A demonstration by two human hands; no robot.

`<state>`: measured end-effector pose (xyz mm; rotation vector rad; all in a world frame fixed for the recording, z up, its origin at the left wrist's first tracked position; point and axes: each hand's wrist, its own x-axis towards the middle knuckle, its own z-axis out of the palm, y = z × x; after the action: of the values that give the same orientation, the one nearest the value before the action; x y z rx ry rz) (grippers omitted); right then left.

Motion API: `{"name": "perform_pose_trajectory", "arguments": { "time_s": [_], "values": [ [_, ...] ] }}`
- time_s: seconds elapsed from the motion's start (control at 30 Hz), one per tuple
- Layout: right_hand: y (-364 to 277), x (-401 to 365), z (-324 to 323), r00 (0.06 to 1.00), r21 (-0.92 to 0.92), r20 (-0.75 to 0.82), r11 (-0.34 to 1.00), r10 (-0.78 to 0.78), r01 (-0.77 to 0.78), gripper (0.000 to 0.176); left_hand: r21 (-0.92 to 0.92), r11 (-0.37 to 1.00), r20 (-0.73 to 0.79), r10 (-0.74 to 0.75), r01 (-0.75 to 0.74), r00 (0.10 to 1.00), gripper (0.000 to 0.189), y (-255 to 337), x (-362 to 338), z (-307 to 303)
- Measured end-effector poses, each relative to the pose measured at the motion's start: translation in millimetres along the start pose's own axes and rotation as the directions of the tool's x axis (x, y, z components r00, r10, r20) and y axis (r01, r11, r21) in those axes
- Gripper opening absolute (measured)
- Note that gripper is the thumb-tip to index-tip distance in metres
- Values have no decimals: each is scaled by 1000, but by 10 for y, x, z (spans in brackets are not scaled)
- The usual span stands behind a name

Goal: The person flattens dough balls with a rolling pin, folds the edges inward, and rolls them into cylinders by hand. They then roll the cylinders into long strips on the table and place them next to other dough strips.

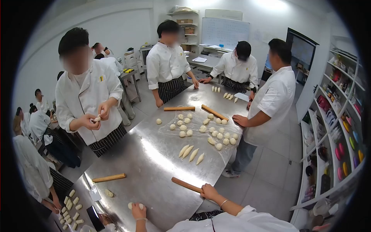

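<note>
Head view: nearest, the left hand (138, 212) curls over a dough piece (135, 205) near the steel table's (154, 166) edge. The right hand (210, 191) grips the rolling pin (186, 185) by its end. Beyond lie tapered dough rolls (191, 152), then dough balls (201, 129).

On the near side of the plastic sheet (201, 129), the steel table (154, 170) lies bare and open. Only four tapered dough pieces (191, 152) just off the sheet's edge and, farther on, the rolling pin (187, 185) gripped by the right hand (209, 191) interrupt it. Dough balls (216, 135) crowd the sheet itself, and two wooden pins (179, 108) lie along its far side.
</note>
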<state>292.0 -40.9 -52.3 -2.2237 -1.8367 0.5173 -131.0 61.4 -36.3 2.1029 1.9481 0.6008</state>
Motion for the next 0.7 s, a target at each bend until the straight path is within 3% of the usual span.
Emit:
{"name": "perform_pose_trajectory", "arguments": {
  "time_s": [0.07,0.1,0.13,0.17,0.2,0.27,0.37,0.47,0.53,0.57,0.63,0.67,0.7],
  "values": [
    [-15,-28,7,1000,-7,-6,1000,8,-8,32,-69,996,-169,47,-60,985,28,47,-13,-35],
    [-12,-36,22,1000,-2,-23,1000,10,-10,31,-388,916,-40,-130,105,991,28,9,27,-24],
    [-8,-43,39,999,2,-38,1000,12,-12,29,-639,714,141,-256,285,956,30,-23,74,8],
    [-3,-47,56,999,3,-45,1000,6,-6,29,-786,418,347,-311,456,885,33,-56,99,37],
    [5,-46,64,999,2,-52,1000,0,0,29,-872,123,451,-174,474,875,36,-6,74,-3],
    [10,-35,81,998,0,-61,1000,-11,11,28,-726,-465,494,160,507,855,42,261,-30,-147],
    [30,-38,88,998,0,-65,1000,-27,27,29,-701,-482,615,-33,526,788,41,776,-143,-240],
    [45,-41,113,997,15,-76,999,-35,36,30,-825,-200,548,-47,529,835,33,712,-147,317],
    [40,-41,126,996,22,-87,999,-27,29,29,-837,267,472,-88,477,877,26,806,-77,587],
    [39,-38,135,995,16,-98,999,-28,29,29,-768,486,429,-92,416,899,24,830,-91,676],
    [42,-28,151,992,2,-120,999,-32,32,29,-608,782,263,34,138,964,25,1006,-83,683],
    [46,-22,160,992,13,-119,999,-36,37,29,-479,878,197,118,-10,973,26,1095,-80,663],
    [51,-17,155,992,22,-117,999,-41,44,29,-379,924,221,142,-49,965,32,1139,-102,686]
  ]
}}
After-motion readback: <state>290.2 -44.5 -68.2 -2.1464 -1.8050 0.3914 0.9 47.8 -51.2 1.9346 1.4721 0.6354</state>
